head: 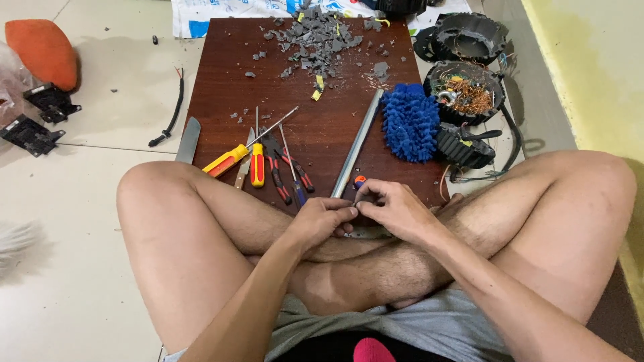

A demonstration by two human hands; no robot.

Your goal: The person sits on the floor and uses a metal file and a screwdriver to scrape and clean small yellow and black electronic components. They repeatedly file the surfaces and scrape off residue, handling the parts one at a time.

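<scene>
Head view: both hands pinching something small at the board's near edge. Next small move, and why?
Probably lift it clear of the fingers for a look. The left hand and right hand meet fingertip to fingertip and hide the small part; the screwdrivers and pliers lie untouched on the wooden board.

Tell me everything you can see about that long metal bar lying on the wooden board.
The metal bar is a long, thin, grey strip with a dull sheen, seemingly a channel or rail. It lies flat on the dark brown wooden board, running diagonally from near the grey debris down toward the hands. The blue fuzzy mitt sits to its right. Its near end stops just short of the right hand.
</scene>
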